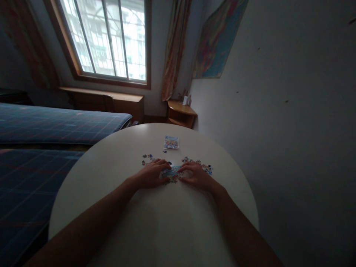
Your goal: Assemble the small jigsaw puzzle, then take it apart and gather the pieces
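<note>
A partly joined jigsaw puzzle (173,170), light blue at the top and multicoloured lower down, lies flat on the white round table (155,215). My left hand (151,174) rests at its left side, with thumb and fingers curved round that edge. From the other side my right hand (197,175) grips the right edge in the same way, thumb low and fingers high. Loose puzzle pieces (207,168) lie beyond and beside the right hand. More loose pieces (147,156) are scattered beyond the left hand. The fingertips' exact contact is too small to make out.
A small picture card (171,142) lies farther back on the table, with a single dark piece (165,151) just in front of it. A bed with a plaid cover (61,124) stands to the left. The wall (278,148) runs close along the right.
</note>
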### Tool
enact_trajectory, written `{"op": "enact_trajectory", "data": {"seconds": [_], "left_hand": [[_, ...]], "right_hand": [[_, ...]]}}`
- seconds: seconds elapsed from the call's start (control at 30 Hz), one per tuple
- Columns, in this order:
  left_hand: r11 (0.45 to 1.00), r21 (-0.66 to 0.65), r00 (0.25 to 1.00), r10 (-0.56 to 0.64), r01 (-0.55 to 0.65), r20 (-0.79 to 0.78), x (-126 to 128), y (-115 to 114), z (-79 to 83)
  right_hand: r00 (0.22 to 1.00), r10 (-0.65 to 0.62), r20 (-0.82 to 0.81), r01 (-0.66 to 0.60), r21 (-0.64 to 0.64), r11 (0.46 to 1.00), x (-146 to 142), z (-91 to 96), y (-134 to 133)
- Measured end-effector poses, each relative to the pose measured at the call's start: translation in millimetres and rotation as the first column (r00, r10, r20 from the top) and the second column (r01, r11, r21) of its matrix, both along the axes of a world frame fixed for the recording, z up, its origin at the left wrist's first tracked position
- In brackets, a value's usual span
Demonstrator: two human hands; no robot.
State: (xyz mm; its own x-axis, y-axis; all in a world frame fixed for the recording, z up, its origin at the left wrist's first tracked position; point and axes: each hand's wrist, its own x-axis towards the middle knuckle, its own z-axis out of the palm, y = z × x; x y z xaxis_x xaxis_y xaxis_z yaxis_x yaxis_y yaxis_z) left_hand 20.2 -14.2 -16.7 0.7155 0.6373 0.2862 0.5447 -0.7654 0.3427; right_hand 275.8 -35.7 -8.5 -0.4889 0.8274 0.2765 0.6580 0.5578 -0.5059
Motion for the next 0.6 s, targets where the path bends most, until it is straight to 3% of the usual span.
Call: {"op": "enact_trajectory", "data": {"seconds": [0.43, 0.6], "left_hand": [[0.999, 0.025, 0.999, 0.041, -0.041, 0.0, 4.1, -2.0, -1.8], [0.998, 0.034, 0.998, 0.057, -0.058, 0.023, 7.2, -1.0, -6.7]], "right_hand": [[1.0, 0.014, 0.015, -0.014, 0.016, 1.0, 1.1, 0.7, 1.1], [0.97, -0.228, 0.08, 0.224, 0.051, 0.973, 31.6, -4.9, 16.0]]}}
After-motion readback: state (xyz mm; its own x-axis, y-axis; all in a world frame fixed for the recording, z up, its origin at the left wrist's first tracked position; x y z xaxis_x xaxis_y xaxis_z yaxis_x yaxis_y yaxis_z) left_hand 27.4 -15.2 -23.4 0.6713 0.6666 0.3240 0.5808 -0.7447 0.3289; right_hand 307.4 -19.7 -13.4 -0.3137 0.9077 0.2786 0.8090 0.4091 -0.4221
